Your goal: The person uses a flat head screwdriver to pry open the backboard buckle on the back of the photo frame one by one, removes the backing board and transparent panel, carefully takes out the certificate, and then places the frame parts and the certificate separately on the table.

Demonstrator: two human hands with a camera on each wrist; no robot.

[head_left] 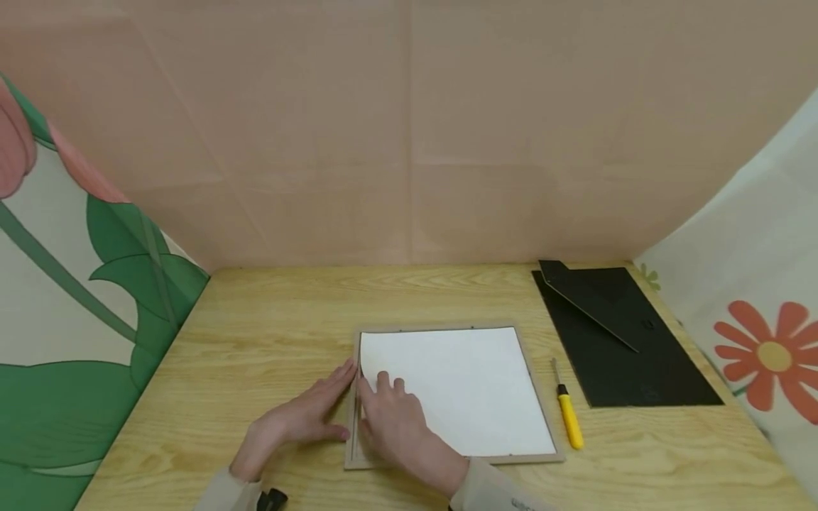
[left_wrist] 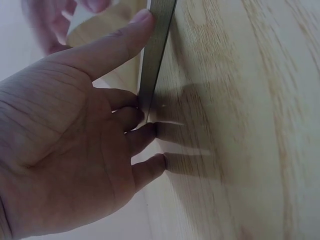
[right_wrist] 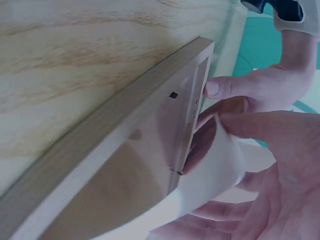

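A picture frame point(head_left: 530, 459) with a thin pale rim lies flat on the wooden table, a white sheet of paper point(head_left: 460, 390) covering most of its inside. My left hand point(head_left: 307, 415) rests against the left rim, fingers extended; the left wrist view shows the thumb on the frame bar point(left_wrist: 156, 50) and fingertips along its side and the tabletop. My right hand point(head_left: 399, 429) reaches over the lower left of the sheet. In the right wrist view, its thumb and fingers hold the sheet's raised, curled edge point(right_wrist: 220, 165), with the clear pane point(right_wrist: 145, 160) visible beneath.
Right of the frame lies a screwdriver point(head_left: 570, 419) with a yellow handle. Beyond it is a black backing board point(head_left: 639, 369) with its stand leg point(head_left: 584, 305) angled out. A plain pinkish-tan sheet point(head_left: 409, 142) hangs behind the table; flower-patterned cloths flank both sides.
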